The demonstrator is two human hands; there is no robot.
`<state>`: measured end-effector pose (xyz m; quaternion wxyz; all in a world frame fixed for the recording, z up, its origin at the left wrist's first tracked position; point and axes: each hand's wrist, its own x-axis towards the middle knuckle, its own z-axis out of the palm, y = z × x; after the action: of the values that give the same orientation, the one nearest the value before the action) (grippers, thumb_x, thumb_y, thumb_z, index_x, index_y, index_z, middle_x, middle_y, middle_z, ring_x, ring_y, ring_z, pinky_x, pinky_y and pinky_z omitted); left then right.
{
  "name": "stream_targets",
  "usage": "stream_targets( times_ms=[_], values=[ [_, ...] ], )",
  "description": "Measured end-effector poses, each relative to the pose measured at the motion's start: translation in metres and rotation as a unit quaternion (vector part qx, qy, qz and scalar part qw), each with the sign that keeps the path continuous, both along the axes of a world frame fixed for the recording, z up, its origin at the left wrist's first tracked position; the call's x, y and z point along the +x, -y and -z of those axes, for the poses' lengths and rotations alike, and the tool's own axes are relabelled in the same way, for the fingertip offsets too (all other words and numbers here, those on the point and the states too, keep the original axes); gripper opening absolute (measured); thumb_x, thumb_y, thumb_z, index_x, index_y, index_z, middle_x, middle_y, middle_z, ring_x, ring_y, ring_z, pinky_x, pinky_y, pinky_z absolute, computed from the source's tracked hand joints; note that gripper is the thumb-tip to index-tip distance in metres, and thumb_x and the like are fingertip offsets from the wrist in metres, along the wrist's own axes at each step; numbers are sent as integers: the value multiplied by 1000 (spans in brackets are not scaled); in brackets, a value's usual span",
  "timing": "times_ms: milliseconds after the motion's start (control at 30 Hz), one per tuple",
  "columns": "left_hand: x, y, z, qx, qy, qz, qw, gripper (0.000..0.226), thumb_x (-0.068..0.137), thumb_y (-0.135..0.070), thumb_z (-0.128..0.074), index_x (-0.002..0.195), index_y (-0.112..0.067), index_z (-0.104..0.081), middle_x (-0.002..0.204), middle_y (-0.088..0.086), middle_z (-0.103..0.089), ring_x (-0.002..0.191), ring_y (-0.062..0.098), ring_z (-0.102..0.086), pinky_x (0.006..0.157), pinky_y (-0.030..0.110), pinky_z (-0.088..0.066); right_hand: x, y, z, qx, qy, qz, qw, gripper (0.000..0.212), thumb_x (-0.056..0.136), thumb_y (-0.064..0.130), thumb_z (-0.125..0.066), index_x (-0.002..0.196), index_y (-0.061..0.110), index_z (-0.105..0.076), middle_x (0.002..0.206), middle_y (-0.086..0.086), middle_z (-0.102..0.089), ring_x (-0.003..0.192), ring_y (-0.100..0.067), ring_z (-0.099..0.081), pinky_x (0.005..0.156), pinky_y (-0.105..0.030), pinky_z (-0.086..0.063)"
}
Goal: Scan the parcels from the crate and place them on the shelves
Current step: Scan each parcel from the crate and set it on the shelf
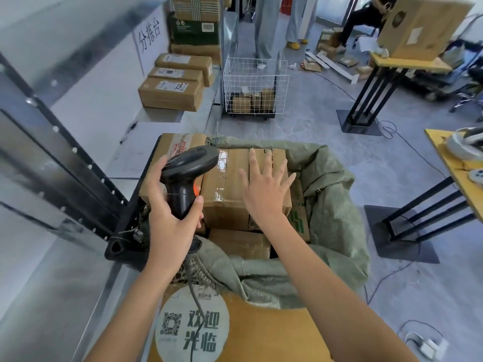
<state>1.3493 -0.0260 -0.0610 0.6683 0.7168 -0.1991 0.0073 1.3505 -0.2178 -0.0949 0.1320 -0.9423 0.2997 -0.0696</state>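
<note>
Meanwhile left hand (171,205) grips scanner (189,168); right hand (264,189) touches parcel (227,189).

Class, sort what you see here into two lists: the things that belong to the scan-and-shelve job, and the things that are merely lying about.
Belongs to the job:
- barcode scanner, gripped by the left hand
- top parcel under the open right hand
- sack-lined crate
- three parcels on the shelf

Lying about:
- wire basket cart
- large box on a stand
- round floor sticker
- power strip
</note>
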Motion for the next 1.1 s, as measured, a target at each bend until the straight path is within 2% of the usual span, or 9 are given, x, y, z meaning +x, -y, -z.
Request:
stream_targets(
  times_ms=[100,200,300,400,500,633,767,1000,1100],
  values=[
    [-14,-3,-7,23,14,-33,999,86,94,6,-66,151,-44,-25,110,7,-65,71,26,-65,62,32,-55,-3,-7,-11,3,37,-42,998,61,106,53,-22,161,33,-3,169,-8,-3,153,-43,3,119,-66,-1],
    [-40,-12,-19,24,30,-83,996,87,94,7,-66,144,-54,-30,106,5,-66,69,24,-65,59,34,-54,-8,-21,-23,8,63,-112,992,61,106,52,-25,161,33,-4,169,-8,-4,154,-40,1,121,-64,-2],
    [-78,-26,-26,3,23,-156,988,92,94,9,-66,136,-66,-34,100,-3,-69,66,16,-64,55,28,-54,-20,-41,-34,14,89,-192,977,62,106,49,-28,161,31,-5,169,-9,-6,154,-40,-2,121,-62,-1],
    [-117,-40,-30,-7,8,-227,974,90,94,9,-66,137,-63,-33,99,-3,-69,66,17,-64,58,31,-53,-36,-60,-42,36,123,-276,952,61,107,48,-28,161,30,-7,168,-8,-9,155,-35,-2,122,-54,3],
    [-157,-58,-38,2,18,-295,955,91,93,10,-65,135,-64,-33,98,0,-67,66,16,-63,60,28,-53,-57,-90,-52,107,152,-368,911,59,107,46,-30,161,28,-14,168,-5,-13,156,-27,-1,124,-50,1],
    [-207,-88,-56,5,38,-385,922,88,94,8,-66,135,-63,-33,101,7,-66,60,15,-60,58,26,-53,-87,-147,-69,126,180,-463,858,57,107,43,-34,160,26,-20,167,-4,-16,156,-23,-5,126,-49,-4],
    [-252,-124,-77,32,66,-465,882,85,95,6,-66,136,-61,-35,100,-1,-68,60,14,-60,55,25,-53,-119,-212,-91,155,193,-557,793,56,107,43,-36,159,26,-24,167,-5,-18,155,-26,-8,124,-52,-10],
    [-347,-190,-101,81,78,-591,799,86,95,5,-66,138,-62,-32,103,-7,-70,70,12,-66,58,23,-54,-193,-318,-107,204,167,-687,677,59,105,49,-30,160,32,-17,168,1,-7,156,-21,2,126,-45,1],
    [-397,-214,-105,95,75,-640,759,86,95,4,-67,138,-61,-32,108,-13,-69,81,12,-70,62,24,-57,-232,-359,-110,204,147,-737,628,60,104,53,-26,159,36,-12,169,5,-2,155,-18,7,125,-41,7]
  ],
)
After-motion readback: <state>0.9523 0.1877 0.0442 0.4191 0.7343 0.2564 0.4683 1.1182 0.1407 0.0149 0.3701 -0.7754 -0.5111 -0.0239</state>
